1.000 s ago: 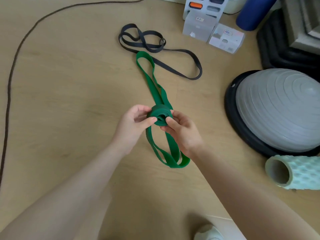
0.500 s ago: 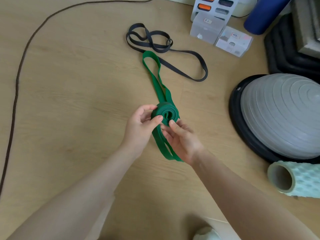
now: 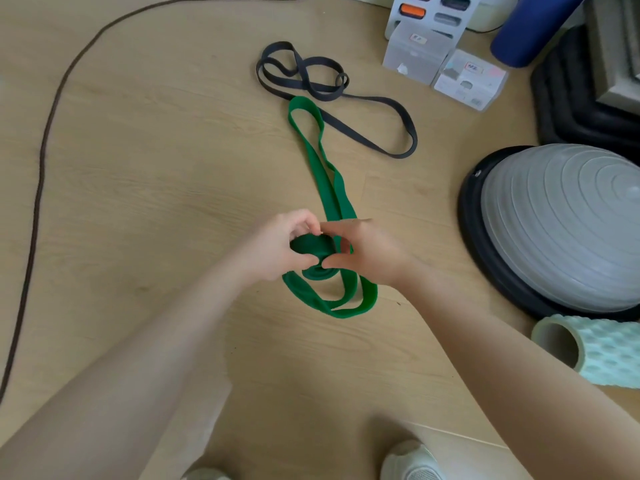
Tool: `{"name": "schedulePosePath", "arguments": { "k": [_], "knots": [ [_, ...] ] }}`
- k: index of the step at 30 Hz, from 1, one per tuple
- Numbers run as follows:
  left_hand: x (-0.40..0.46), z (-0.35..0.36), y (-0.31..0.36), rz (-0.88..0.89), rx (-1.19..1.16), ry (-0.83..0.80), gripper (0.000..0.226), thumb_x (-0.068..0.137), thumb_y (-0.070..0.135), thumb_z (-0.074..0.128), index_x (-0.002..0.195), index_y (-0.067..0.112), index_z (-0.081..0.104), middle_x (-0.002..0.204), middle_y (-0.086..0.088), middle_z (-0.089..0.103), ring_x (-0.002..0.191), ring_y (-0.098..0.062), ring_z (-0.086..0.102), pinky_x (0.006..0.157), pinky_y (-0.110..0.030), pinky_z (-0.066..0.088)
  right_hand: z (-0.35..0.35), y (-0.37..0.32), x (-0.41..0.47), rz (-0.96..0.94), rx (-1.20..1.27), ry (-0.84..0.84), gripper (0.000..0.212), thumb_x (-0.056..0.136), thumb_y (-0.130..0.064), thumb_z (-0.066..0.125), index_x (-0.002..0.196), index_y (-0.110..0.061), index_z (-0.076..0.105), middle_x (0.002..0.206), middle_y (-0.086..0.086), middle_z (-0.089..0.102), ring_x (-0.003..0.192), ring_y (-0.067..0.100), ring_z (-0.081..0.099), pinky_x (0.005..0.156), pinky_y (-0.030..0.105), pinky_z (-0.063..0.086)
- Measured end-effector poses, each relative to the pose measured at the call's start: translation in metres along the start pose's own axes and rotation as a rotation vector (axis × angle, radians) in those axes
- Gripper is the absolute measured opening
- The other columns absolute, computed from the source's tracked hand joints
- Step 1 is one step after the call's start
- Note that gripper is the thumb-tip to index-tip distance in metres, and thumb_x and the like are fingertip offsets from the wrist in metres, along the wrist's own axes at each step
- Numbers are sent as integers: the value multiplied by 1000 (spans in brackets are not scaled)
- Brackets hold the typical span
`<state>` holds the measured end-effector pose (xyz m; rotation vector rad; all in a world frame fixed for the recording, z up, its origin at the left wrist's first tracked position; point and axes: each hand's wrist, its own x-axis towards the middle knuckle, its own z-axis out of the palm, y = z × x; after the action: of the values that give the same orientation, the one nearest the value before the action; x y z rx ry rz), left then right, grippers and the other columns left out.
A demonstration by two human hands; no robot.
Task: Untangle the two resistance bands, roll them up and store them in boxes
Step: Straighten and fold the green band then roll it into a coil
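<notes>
A green resistance band [image 3: 333,188] lies stretched on the wooden floor, its far loop resting across the black band. My left hand [image 3: 277,249] and my right hand [image 3: 367,252] both grip a small rolled coil of this green band between thumbs and fingers. A slack green loop hangs below the coil toward me. The black resistance band [image 3: 311,84] lies loose in twisted loops farther away. Two small grey boxes [image 3: 469,79] stand at the back right, a taller one [image 3: 415,51] beside the other.
A grey balance dome on a black base [image 3: 561,223] sits at the right. A pale green foam roller [image 3: 588,351] lies near it. A dark cable [image 3: 41,161] curves along the left. Black mats [image 3: 571,109] and a blue roll [image 3: 530,29] are at the back right.
Both hands have turned over the coil, now covering it from above. The slack green loop near me is longer and wider than half a second ago.
</notes>
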<state>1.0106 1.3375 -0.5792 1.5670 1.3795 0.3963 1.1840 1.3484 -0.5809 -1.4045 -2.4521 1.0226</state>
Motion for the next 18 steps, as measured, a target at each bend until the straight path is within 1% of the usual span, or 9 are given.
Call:
{"name": "schedulePosePath", "arguments": {
  "k": [1,3,5,6,8,9,11,14,18],
  "knots": [
    [-1,0,-2,4,-14,14,38,75,10,73,84,36,47,92,11,69,85,-18,67,80,-45,54,3,2,-1,30,67,10,41,81,-15,69,120,-16,59,94,-5,62,70,11,53,66,18,40],
    [-4,4,-6,11,-91,78,39,74,10,75,84,33,44,91,14,68,86,-9,65,83,-36,53,6,4,-5,116,310,36,36,82,-10,68,117,-16,60,98,-8,61,72,13,61,74,20,48],
    [-6,9,-8,20,-213,155,34,75,9,74,84,30,49,99,13,67,92,-2,62,87,-27,50,8,6,-10,157,574,80,27,83,-4,65,105,-21,61,97,-8,63,78,19,66,79,26,53],
    [-7,12,-9,13,-297,190,30,75,8,73,83,27,51,106,9,66,96,-1,61,88,-25,50,9,6,-12,161,682,98,27,84,-1,63,99,-23,61,95,-8,63,78,18,66,78,26,55],
    [-8,14,-11,-6,-463,234,25,76,4,71,81,23,55,119,3,62,105,-5,60,92,-27,49,12,6,-16,165,845,117,28,85,1,59,97,-24,61,92,-8,63,76,9,65,70,19,53],
    [-8,13,-12,7,-481,246,26,76,3,71,82,24,57,122,3,61,111,-8,58,96,-30,47,13,7,-17,175,899,134,26,86,1,58,99,-22,61,92,-8,64,75,6,65,69,17,51],
    [-10,13,-16,49,-469,222,34,77,2,70,88,32,61,121,4,61,115,-8,56,99,-30,45,15,11,-17,211,989,178,24,87,-1,57,106,-17,61,96,-6,65,79,7,64,71,17,50],
    [-12,16,-18,73,-529,207,39,78,0,67,95,35,59,115,4,63,108,-10,59,93,-29,48,17,14,-15,236,1126,180,25,89,-1,54,113,-9,58,100,1,63,82,9,63,71,18,50],
    [-13,19,-17,14,-648,358,29,77,-2,67,86,20,51,101,0,66,94,-12,61,84,-24,49,29,12,-16,243,1401,169,27,88,0,52,114,-7,57,100,3,64,85,10,64,74,18,52]
  ]
}}
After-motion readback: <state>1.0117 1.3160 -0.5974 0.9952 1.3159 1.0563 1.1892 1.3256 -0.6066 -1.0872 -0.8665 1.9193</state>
